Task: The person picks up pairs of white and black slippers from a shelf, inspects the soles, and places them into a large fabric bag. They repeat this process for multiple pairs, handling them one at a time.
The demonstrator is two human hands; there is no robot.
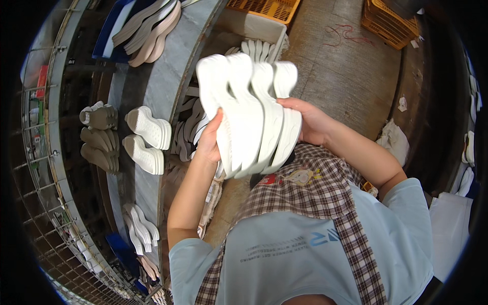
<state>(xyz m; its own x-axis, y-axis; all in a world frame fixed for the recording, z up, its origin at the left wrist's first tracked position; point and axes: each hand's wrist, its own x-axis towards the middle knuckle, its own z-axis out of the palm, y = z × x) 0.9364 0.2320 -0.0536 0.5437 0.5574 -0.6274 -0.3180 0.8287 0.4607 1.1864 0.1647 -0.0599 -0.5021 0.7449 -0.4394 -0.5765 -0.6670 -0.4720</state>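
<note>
Checked apron point(305, 195): one, nearest. White soles point(244, 122): several, fanned side by side, raised before the apron between two hands. Left hand point(209, 140): grip closed on the fan's left edge. Right hand point(311, 122): grip closed on its right edge. Handling advice: press evenly from both sides, keep the edges aligned; a slack grip could let middle soles slide. Grey desk point(138, 188): at left, bearing sole stacks point(152, 127). Pale bin point(256, 24): beyond, holding soles. Yellow crate point(269, 7): farther.
</note>
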